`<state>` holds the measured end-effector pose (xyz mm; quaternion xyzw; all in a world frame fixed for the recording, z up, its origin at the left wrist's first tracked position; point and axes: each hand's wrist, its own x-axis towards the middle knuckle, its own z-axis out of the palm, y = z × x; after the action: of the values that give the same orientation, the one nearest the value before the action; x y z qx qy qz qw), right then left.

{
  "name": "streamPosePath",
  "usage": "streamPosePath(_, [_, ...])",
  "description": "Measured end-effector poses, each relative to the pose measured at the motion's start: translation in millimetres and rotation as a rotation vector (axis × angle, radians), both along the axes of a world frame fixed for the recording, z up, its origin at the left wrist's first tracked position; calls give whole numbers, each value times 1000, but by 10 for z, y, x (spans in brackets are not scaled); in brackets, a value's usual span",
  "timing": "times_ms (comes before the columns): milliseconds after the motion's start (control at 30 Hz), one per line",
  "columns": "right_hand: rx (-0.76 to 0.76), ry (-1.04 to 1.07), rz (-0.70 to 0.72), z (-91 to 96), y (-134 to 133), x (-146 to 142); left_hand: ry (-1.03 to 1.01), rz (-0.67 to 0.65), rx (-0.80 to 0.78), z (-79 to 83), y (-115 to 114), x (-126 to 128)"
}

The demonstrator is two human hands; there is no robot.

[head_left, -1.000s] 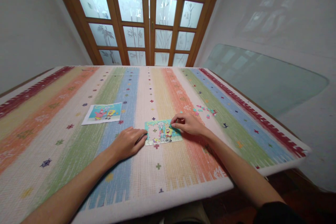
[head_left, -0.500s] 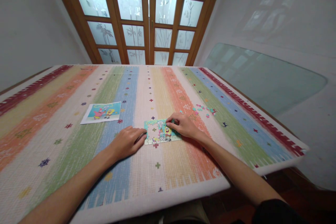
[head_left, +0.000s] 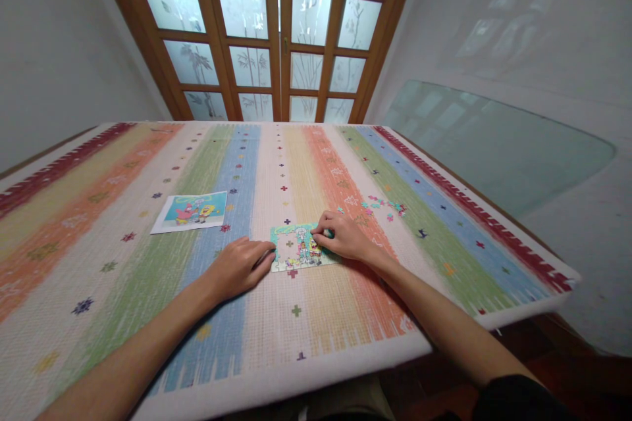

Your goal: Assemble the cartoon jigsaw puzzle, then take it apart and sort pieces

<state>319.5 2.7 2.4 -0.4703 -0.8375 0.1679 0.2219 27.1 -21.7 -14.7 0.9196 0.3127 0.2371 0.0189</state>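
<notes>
A partly assembled jigsaw puzzle (head_left: pixel 296 264) with cartoon figures lies flat on the patterned cloth. In its left-centre is a gap through which the cloth shows. My left hand (head_left: pixel 239 264) rests at the puzzle's left edge, fingers bent together and tips against it. Over the puzzle's upper right part, my right hand (head_left: pixel 343 235) has thumb and forefinger pinched together near the yellow figure. Whatever is between those fingertips is too small and covered to make out. My right hand also hides the puzzle's right end.
Several loose puzzle pieces (head_left: pixel 390 207) lie scattered beyond my right hand. A printed reference picture (head_left: pixel 190 210) of the cartoon lies to the left. Striped cloth (head_left: pixel 336 316) covers the table. Wooden glass doors (head_left: pixel 279 52) and a glass panel (head_left: pixel 494 145) stand beyond.
My right hand has shifted slightly left and down over the puzzle, its fingers covering more of the yellow figure. My left hand stays at the left edge.
</notes>
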Motion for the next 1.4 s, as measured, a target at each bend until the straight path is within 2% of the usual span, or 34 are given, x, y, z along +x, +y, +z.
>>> streamPosePath(167, [3, 10, 16, 41, -5, 58, 6, -2, -10, 18, -3, 5])
streamPosePath(333, [-17, -17, 121, 55, -4, 107, 0, 1, -1, 11, -2, 2])
streamPosePath(500, [-41, -51, 145, 72, 21, 147, -8, 0, -4, 12, -4, -5])
streamPosePath(700, [-16, -30, 68, 169, 124, 446, 2, -9, -4, -6, 8, -5])
streamPosePath(833, [-48, -56, 84, 172, 129, 590, 1, -11, -11, -11, 8, -6])
streamPosePath(1200, [-91, -86, 129, 169, 103, 524, -13, -8, -27, 2, 0, -16])
streamPosePath(1400, [-80, -77, 109, 175, 101, 531, -18, -7, -14, -13, 4, -16])
